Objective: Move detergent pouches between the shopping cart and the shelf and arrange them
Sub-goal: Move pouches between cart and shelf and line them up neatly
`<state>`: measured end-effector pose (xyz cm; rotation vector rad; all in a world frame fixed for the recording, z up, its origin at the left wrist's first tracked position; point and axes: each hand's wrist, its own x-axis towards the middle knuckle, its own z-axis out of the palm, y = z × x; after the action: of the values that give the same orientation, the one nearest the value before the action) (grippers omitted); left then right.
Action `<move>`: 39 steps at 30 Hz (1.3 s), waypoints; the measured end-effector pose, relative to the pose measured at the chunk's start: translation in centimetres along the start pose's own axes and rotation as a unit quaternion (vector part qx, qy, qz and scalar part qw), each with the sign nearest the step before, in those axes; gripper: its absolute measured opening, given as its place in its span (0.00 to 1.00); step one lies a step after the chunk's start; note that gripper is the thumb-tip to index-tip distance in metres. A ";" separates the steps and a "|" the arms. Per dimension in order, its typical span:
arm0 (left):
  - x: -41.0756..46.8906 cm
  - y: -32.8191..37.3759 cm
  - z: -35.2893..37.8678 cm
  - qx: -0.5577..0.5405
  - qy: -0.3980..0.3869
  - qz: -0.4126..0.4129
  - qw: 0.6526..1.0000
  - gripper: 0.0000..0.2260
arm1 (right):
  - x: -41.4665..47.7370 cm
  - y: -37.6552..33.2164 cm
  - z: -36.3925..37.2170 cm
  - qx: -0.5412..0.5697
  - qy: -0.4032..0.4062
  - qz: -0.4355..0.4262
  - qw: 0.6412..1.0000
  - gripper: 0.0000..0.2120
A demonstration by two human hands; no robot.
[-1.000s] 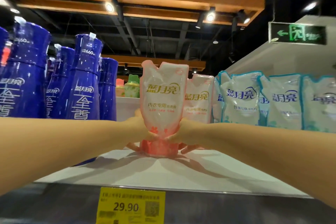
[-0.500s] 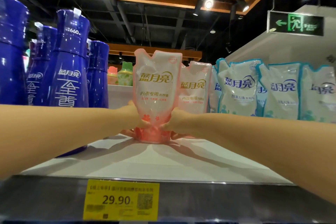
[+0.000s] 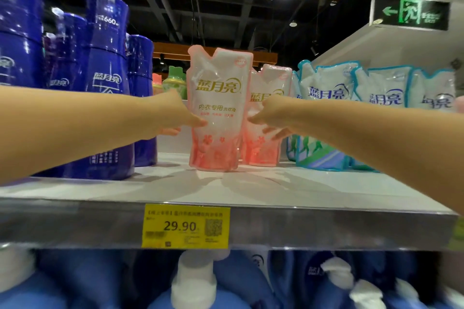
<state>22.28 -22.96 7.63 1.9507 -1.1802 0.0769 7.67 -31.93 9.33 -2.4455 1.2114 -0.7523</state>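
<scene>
White shop shelf [image 3: 276,190] under a dark ceiling with spotlights; a pink detergent pouch [image 3: 218,108] stands upright near its middle; the left hand [image 3: 175,118] is at the pouch's left edge, thumb laid on the front, fingers fairly straight beside it; whether it pinches cannot be told; the right hand [image 3: 272,115] is loosely spread at the right edge, holding nothing; a second pink pouch [image 3: 266,153] stands just behind; tall dark blue packs [image 3: 105,83] stand left, pale blue pouches [image 3: 326,88] right; a yellow price tag [image 3: 185,227] reads 29.90.
</scene>
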 end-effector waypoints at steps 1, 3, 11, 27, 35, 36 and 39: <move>-0.4 0.3 -0.3 0.003 0.015 0.013 1.000 0.32 | -0.6 -0.2 0.0 -0.021 0.018 -0.002 1.000 0.25; -1.0 0.2 -0.8 -0.006 0.015 0.058 0.998 0.30 | -1.7 -0.5 -0.2 -0.107 0.050 -0.023 0.993 0.24; -7.1 0.4 -3.4 0.014 0.032 0.265 0.964 0.01 | -7.1 -1.2 0.0 -0.232 0.182 -0.168 0.941 0.17; -29.7 7.6 5.0 -0.241 0.044 0.322 0.915 0.07 | -34.3 9.5 -1.2 -0.107 0.414 -0.092 0.899 0.16; -48.8 18.2 14.7 -0.328 -0.072 0.359 0.871 0.06 | -54.7 21.5 -5.7 -0.113 0.455 0.069 0.881 0.17; -51.0 19.6 16.0 -0.335 -0.089 0.367 0.863 0.05 | -57.1 22.9 -6.1 -0.122 0.453 0.093 0.878 0.17; -57.2 23.3 20.4 -0.343 -0.144 0.389 0.843 0.07 | -63.6 27.4 -7.0 -0.143 0.463 0.169 0.858 0.17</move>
<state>-34.19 -1.32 -16.31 0.7940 -1.8296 -0.2012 -46.04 2.57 -18.43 -1.9417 2.1312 -1.8460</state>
